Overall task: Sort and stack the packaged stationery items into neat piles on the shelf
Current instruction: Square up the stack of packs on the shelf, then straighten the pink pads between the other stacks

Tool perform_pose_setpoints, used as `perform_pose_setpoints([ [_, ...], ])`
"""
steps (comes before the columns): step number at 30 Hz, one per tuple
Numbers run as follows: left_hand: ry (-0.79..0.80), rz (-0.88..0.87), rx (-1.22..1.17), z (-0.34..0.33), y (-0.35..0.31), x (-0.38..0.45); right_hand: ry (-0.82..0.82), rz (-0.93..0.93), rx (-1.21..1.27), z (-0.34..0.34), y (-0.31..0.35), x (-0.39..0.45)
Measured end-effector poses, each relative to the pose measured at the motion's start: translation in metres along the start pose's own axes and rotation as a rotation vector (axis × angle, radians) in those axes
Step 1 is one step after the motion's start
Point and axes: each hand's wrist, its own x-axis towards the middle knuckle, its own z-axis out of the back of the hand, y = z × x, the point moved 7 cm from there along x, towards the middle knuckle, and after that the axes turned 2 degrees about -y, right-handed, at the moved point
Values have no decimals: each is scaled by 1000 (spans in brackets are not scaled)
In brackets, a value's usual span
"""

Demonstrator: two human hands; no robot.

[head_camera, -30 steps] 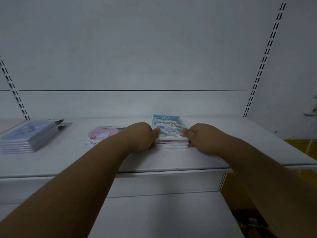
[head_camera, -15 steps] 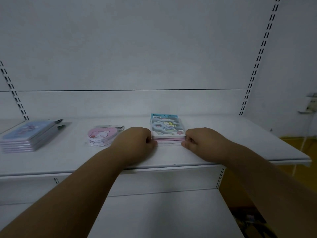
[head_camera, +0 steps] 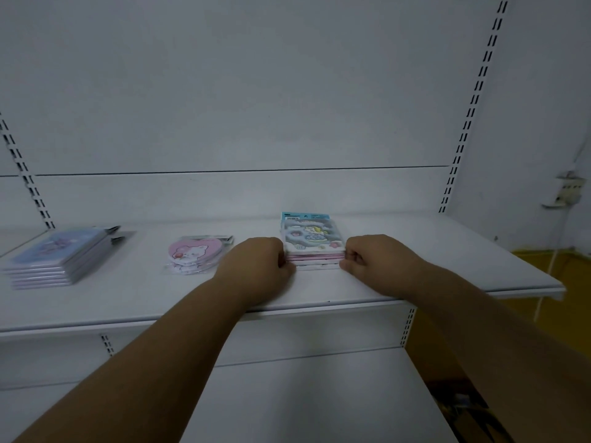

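— Thumbs that were up on the cover a second ago have slid down to the sides; both fists now sit low against the edges of the middle pile [head_camera: 312, 247], and the pile looks a little further back on the shelf [head_camera: 447, 266] than before.

— So what's holding what?

— Left hand [head_camera: 256, 266] curled against the pile's left edge, right hand [head_camera: 374, 262] curled against the right edge, knuckles resting on the board. Fingers are bent and pressed in at both sides. Whether they wrap under the bottom packet I can't tell from here.

— Why squeeze it from both sides?

— To square it, I'd say. Pushing in from two edges lines the packets up so none juts out. The pink layers under the top packet look fairly flush on the front face.

— And where does it sit?

— Middle of the upper shelf, flat, set back from the front lip, blue header card toward the back wall [head_camera: 287, 107].

— The others?

— A heart-shaped pink packet [head_camera: 195, 252] lies just left of the left hand, apart from it, with another showing beneath. Well off to the left, a taller stack of blue packets [head_camera: 57, 257], hang tabs pointing backward. Like goes with like, each kind in its own spot, gaps between.

— Much left?

— The heart ones look a bit skewed, so they may want the same nudge.
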Motion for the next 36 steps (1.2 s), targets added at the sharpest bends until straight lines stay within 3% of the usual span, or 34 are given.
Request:
perform_pose_setpoints([
  [14, 12, 64, -25, 4, -1, -7, -12, -18, 95, 11, -7, -4],
  [18, -1, 110, -65, 9, 5, -11, -184, 2, 73, 31, -1, -5],
  [21, -46, 114, -77, 20, 17, -19, -253, 64, 142, 41, 27, -1],
  [29, -195, 143, -46, 55, 100, -42, -250, 194, 173, 29, 133, 41],
  [36, -66, 209, 7, 52, 180, -47, -68, -22, 65, -28, 181, 61],
])
